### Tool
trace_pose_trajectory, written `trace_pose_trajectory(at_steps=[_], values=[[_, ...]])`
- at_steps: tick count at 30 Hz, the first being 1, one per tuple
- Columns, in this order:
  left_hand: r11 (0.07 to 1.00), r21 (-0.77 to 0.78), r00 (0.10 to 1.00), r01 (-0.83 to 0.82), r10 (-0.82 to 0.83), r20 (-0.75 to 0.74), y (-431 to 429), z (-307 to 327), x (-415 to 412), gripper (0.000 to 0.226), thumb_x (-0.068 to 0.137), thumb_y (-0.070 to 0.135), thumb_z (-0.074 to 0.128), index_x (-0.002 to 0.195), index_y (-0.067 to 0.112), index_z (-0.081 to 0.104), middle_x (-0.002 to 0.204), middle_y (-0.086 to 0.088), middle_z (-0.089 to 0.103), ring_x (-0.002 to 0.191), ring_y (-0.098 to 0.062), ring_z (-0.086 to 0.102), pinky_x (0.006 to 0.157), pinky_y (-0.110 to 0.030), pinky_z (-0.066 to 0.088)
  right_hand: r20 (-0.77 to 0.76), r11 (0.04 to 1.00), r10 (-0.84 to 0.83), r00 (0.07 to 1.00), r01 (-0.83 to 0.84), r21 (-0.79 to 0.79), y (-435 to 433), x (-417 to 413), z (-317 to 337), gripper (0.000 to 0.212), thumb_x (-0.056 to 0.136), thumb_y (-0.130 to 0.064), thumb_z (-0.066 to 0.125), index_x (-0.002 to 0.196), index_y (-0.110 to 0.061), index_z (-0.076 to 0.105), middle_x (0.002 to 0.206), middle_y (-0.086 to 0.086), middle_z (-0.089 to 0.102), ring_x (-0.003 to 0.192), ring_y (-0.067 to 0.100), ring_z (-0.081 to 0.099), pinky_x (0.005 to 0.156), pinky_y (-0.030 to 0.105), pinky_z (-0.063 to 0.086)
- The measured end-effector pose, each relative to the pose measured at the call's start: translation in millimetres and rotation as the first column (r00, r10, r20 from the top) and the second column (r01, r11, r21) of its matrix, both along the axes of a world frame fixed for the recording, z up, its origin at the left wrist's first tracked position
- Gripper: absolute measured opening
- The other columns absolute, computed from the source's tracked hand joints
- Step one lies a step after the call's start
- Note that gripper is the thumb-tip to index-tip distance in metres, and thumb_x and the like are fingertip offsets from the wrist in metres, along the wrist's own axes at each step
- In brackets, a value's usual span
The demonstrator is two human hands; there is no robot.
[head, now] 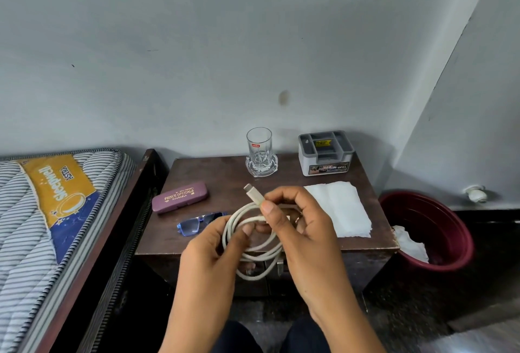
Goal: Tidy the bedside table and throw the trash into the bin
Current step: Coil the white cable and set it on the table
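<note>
Grey walls back one dark wooden bedside table (225, 181). At the table's rear stand one glass (259, 146) in one glass dish (261, 168) and, further right, one grey organiser box (326, 157). One white tissue (337, 209) lies on its right side, one purple spectacle case (180, 197) on its left, and one pair of blue glasses (194, 224) at its front left. Over its front edge, two hands hold one coiled white cable (254, 196): the left hand (211, 257) grips the loops and the right hand (295, 220) pinches the plug end. One maroon bin (433, 217) holding crumpled paper (410, 243) sits right of the table.

one cable (254, 195), one glass (259, 147), one bin (439, 220)
</note>
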State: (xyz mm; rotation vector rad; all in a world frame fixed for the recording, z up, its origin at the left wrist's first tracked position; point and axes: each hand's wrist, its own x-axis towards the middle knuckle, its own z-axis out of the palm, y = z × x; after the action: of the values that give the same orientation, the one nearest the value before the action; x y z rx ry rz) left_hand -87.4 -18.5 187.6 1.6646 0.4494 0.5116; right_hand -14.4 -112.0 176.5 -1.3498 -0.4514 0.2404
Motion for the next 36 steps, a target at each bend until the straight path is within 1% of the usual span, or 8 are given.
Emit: trace_pose_trajectory(at_steps=[4, 9, 15, 20, 26, 31, 34, 36], values=[[0.996, -0.057, 0.998, -0.066, 0.067, 0.014, 1.8, 4.3, 2.7, 0.021, 0.09, 0.015, 0.055, 0.085, 0.022, 0.074, 0.079, -0.016, 0.071, 0.066, -0.019, 0.065, 0.052, -0.02, 0.052, 0.196, 0.994, 0.091, 0.976, -0.079, -0.072, -9.4, 6.8, 1.5, 0.015, 0.079, -0.018, 0.072, 0.09, -0.022, 0.063, 0.098, -0.004, 0.065, 0.096, 0.012, 0.065, 0.08, 0.023, 0.053], [0.998, -0.03, 0.999, -0.051, 0.051, 0.009, -1.5, 3.3, 4.2, 0.02, 0.09, 0.017, 0.055, 0.09, 0.025, 0.073, 0.081, -0.013, 0.072, 0.071, -0.015, 0.065, 0.058, -0.021, 0.052, 0.411, 0.982, -0.091, 0.907, 0.151, -0.114, -8.4, 7.2, 1.1, 0.01, 0.082, -0.023, 0.068, 0.09, -0.017, 0.065, 0.093, -0.007, 0.066, 0.089, 0.004, 0.064, 0.073, 0.01, 0.048], [0.987, -0.148, 0.999, -0.054, 0.054, -0.005, -10.8, 3.4, 6.3, 0.025, 0.089, 0.012, 0.054, 0.085, 0.027, 0.074, 0.069, -0.002, 0.07, 0.066, -0.011, 0.066, 0.057, -0.029, 0.056, 0.356, 0.942, -0.288, 0.889, 0.33, -0.062, -2.5, 2.6, -3.7, 0.003, 0.093, -0.027, 0.051, 0.095, -0.025, 0.052, 0.091, -0.012, 0.065, 0.084, 0.005, 0.065, 0.07, 0.016, 0.051], [0.957, -0.284, 0.998, -0.062, 0.062, -0.008, -15.3, 9.2, 6.0, 0.02, 0.09, 0.012, 0.053, 0.087, 0.017, 0.072, 0.061, 0.002, 0.059, 0.058, -0.007, 0.063, 0.053, -0.026, 0.056, 0.372, 0.917, -0.355, 0.858, 0.397, -0.042, -0.9, 0.9, -1.8, 0.006, 0.089, -0.025, 0.06, 0.09, -0.019, 0.057, 0.087, -0.011, 0.065, 0.071, 0.0, 0.063, 0.061, 0.009, 0.046], [0.932, -0.348, 0.992, -0.103, 0.122, 0.032, -10.3, 13.1, 8.5, 0.018, 0.087, 0.02, 0.054, 0.09, 0.006, 0.066, 0.067, -0.004, 0.062, 0.06, -0.011, 0.066, 0.051, -0.021, 0.054, 0.761, 0.793, -0.31, 0.57, 0.596, -0.124, -3.2, -1.5, -3.9, 0.012, 0.087, -0.021, 0.066, 0.083, -0.01, 0.063, 0.079, 0.0, 0.06, 0.071, 0.014, 0.057, 0.066, 0.023, 0.047], [0.936, -0.343, 0.993, -0.079, 0.104, 0.056, -9.5, 14.7, 7.4, 0.021, 0.087, 0.023, 0.052, 0.092, 0.009, 0.067, 0.079, -0.003, 0.073, 0.065, -0.013, 0.069, 0.048, -0.023, 0.054, 0.476, 0.903, -0.347, 0.808, 0.425, -0.063, -1.1, -1.3, 0.5, 0.009, 0.088, -0.021, 0.066, 0.087, -0.013, 0.062, 0.083, -0.004, 0.061, 0.077, 0.007, 0.06, 0.065, 0.013, 0.045], [0.944, -0.327, 0.994, -0.052, 0.079, 0.07, -9.0, 17.6, 7.5, 0.023, 0.087, 0.024, 0.051, 0.097, 0.01, 0.067, 0.087, -0.004, 0.075, 0.064, -0.009, 0.067, 0.044, -0.02, 0.051, 0.054, 0.97, -0.234, 0.971, 0.229, 0.078, -2.9, 2.7, 5.5, 0.008, 0.081, -0.019, 0.069, 0.084, -0.018, 0.062, 0.082, -0.005, 0.068, 0.079, 0.008, 0.066, 0.071, 0.02, 0.052], [0.933, -0.358, 0.996, -0.022, 0.052, 0.075, -9.1, 18.9, 7.6, 0.025, 0.084, 0.026, 0.051, 0.096, 0.01, 0.066, 0.086, -0.004, 0.075, 0.066, -0.01, 0.069, 0.046, -0.021, 0.052, -0.23, 0.97, -0.066, 0.971, 0.116, 0.215, -6.2, 5.7, 8.1, 0.01, 0.073, -0.017, 0.07, 0.077, -0.016, 0.061, 0.076, -0.004, 0.068, 0.074, 0.01, 0.065, 0.067, 0.023, 0.053]])
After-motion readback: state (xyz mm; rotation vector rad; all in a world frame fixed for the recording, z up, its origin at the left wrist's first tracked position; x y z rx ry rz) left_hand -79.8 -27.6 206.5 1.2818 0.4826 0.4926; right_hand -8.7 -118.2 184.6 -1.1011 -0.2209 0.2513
